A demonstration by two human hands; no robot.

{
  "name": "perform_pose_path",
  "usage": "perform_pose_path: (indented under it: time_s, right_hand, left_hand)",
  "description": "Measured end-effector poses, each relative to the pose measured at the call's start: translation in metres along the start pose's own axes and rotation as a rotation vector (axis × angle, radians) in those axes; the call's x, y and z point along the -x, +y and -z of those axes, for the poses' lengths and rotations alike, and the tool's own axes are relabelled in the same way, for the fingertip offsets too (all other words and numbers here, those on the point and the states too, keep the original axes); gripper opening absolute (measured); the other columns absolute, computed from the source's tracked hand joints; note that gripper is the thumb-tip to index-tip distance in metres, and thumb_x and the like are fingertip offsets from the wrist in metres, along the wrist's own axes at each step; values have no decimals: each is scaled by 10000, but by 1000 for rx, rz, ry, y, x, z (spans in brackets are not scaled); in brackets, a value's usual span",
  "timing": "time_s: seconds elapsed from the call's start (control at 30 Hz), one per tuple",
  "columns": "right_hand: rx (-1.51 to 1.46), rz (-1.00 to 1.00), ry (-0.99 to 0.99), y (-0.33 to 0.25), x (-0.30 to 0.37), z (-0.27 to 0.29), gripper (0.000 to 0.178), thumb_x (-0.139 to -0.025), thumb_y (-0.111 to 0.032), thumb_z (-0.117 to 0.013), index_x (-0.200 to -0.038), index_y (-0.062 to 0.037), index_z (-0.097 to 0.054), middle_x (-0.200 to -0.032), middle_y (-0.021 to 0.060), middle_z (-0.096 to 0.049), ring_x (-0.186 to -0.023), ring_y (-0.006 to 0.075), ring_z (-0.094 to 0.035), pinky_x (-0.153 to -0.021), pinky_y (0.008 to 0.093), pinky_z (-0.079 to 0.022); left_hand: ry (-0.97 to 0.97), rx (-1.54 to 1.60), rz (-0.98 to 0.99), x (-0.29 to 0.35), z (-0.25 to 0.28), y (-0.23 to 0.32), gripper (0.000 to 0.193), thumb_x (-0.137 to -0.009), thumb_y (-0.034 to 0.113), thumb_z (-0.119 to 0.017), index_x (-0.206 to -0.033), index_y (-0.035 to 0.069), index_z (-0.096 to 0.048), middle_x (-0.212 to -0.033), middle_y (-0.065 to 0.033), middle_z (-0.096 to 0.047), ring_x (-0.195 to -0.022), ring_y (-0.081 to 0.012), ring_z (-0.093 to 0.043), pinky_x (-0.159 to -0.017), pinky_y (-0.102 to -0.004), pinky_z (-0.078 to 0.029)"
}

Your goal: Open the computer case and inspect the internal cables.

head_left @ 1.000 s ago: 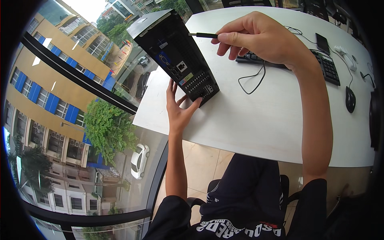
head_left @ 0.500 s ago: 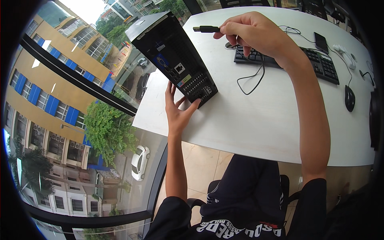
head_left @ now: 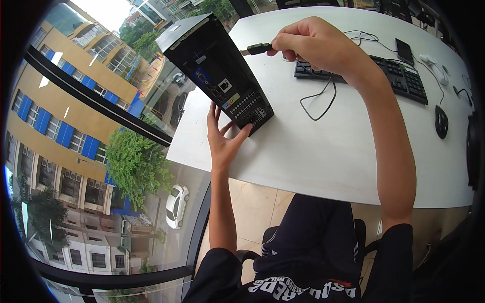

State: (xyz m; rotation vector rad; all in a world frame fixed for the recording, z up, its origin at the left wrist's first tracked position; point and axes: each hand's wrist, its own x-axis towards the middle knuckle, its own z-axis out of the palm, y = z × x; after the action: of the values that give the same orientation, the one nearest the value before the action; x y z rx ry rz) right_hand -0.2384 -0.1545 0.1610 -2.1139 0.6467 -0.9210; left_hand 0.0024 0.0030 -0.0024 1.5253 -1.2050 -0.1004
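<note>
A black desktop computer tower (head_left: 217, 65) stands at the table's left end, its rear panel of ports turned toward me. My left hand (head_left: 225, 144) grips its lower near end, thumb on the rear panel side and fingers round the other side. Between the thumb and fingers of my right hand (head_left: 310, 43) is a black USB plug (head_left: 259, 48), pointing left, its tip close to the tower's right edge. I cannot tell whether the tip touches the tower. A thin black cable (head_left: 331, 103) loops on the table below my right hand.
A black keyboard (head_left: 404, 83) lies behind my right forearm, with a black mouse (head_left: 441, 122) to its right. Farther back are a dark phone (head_left: 403, 51) and a white plug-like device (head_left: 435, 69). The white table (head_left: 323, 156) ends at a curved front edge; a large window borders the left.
My right hand has moved slightly down and left with the USB plug, bringing the tip nearer the tower's edge. The left hand keeps its hold on the tower.
</note>
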Motion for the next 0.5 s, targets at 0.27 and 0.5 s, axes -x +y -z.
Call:
perform_pose_path:
  time_s: [0.27,0.5]
  right_hand:
    - [-12,-14,-115,-3,0,4,321,-906,-298,-594,-861,-54,-798,-640,-8,-602,-543,58,-448,-503,247,-330]
    - [-58,-44,-151,-3,0,3,316,-971,-237,-564,-909,-29,-794,-634,-16,-602,-488,25,-405,-426,217,-280]
  left_hand:
    - [1,-13,3,0,-1,1,1069,-741,160,-890,-1596,-22,-277,-1547,-266,-420,-1453,-373,-436,-1018,-504,-566]
    - [-1,-13,2,0,0,2,1062,-743,150,-886,-1595,-28,-277,-1543,-259,-426,-1461,-366,-428,-1019,-498,-566]
